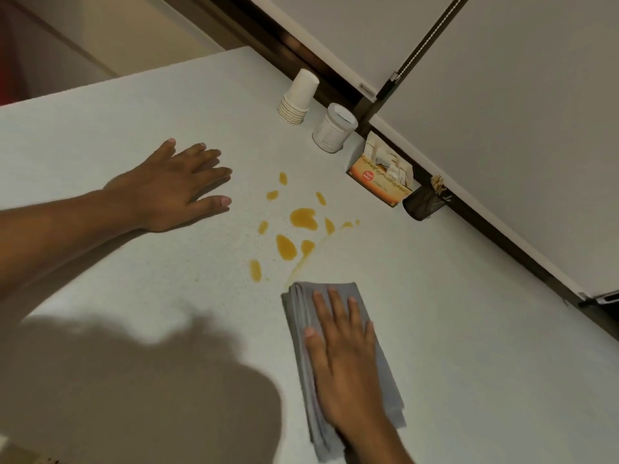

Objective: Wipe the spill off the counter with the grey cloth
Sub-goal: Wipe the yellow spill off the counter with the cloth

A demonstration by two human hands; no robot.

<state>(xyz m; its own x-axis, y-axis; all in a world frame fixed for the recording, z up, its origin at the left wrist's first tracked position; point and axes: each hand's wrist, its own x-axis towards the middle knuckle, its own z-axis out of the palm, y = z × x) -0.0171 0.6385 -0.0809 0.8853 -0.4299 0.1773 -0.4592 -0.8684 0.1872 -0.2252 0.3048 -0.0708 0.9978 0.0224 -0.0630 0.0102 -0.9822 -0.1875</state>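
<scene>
An orange-yellow spill (pixel 303 218) lies in several drops and a thin smear on the pale counter (pixel 134 289). A folded grey cloth (pixel 298 333) rests flat on the counter just below the spill, its top edge touching the end of the smear. My right hand (pixel 345 356) presses palm-down on the cloth, fingers stretched out towards the spill. My left hand (pixel 174 189) lies flat on the bare counter to the left of the spill, fingers apart, holding nothing.
Along the back edge stand a stack of paper cups (pixel 298 97), a white tub (pixel 335 132), an open tea-bag box (pixel 380 177) and a black mesh holder (pixel 423 204). White cabinet doors (pixel 502 95) rise behind. A dark shadow covers the near-left counter.
</scene>
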